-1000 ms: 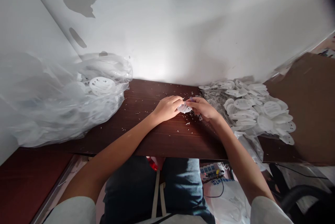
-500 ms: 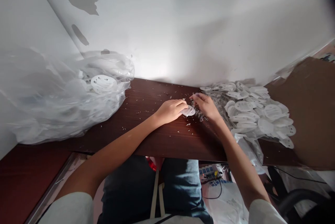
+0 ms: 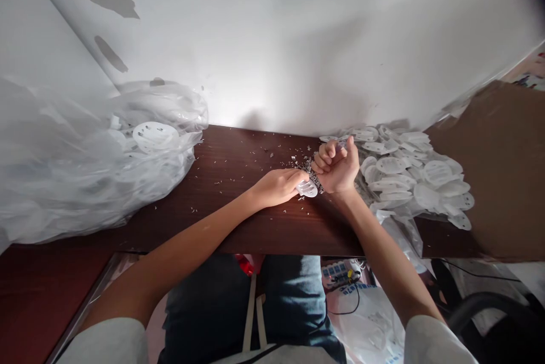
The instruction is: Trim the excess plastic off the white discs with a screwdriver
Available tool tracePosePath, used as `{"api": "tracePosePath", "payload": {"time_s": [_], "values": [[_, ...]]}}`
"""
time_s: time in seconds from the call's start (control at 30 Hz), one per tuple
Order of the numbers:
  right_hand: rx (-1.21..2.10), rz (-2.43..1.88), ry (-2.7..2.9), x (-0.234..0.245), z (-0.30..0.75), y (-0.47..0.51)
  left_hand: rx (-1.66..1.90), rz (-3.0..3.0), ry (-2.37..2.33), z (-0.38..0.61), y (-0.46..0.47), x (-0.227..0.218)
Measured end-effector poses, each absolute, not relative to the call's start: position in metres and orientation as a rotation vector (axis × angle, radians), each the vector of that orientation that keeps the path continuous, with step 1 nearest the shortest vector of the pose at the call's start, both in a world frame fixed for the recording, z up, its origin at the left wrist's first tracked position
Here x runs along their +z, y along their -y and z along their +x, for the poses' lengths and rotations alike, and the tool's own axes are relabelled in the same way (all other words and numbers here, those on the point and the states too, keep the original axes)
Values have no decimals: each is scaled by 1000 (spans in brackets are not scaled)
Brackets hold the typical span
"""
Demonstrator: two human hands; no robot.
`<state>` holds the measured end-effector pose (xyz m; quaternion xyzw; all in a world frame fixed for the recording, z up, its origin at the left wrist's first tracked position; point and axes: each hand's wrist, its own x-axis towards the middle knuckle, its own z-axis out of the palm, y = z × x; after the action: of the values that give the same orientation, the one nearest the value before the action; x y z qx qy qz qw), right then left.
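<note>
My left hand [image 3: 279, 187] grips the edge of a flat white oval plastic piece with slots [image 3: 307, 188] just above the table. Close by on the right, my right hand [image 3: 338, 166] is turned palm up, its fingers curled in and the thumb raised. A bit of something pale purple shows at those fingers, too small to name. Between and behind the hands lies a pile of tiny shiny metal pieces [image 3: 307, 168], partly covered by my right hand.
To the right is a heap of similar white oval pieces [image 3: 395, 182] on clear plastic. A large clear bag [image 3: 170, 182] of white pieces stands on the left. Tiny bits dot the dark wooden table [image 3: 230, 193]. Cardboard [image 3: 506, 182] stands far right, a white wall behind.
My right hand has lifted off the metal pile and rolled palm up, fingers curled. My left hand still grips the white oval piece, now tilted a little differently. The view has shifted slightly.
</note>
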<state>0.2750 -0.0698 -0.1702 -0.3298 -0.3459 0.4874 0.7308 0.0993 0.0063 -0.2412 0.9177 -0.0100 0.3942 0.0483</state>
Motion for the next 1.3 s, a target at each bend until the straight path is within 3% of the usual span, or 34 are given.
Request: {"api": "tracePosePath", "payload": {"time_s": [0.37,0.8,1.3], "values": [[873,-1060,1002,-173,265,70,1195,2835,-10,99,-6,-240],[828,-965,1000,-181,260,72,1202,2805,-13,99,-6,-243],[730,-1139,1055,-181,257,72,1195,2807,-27,99,-6,-243]]}}
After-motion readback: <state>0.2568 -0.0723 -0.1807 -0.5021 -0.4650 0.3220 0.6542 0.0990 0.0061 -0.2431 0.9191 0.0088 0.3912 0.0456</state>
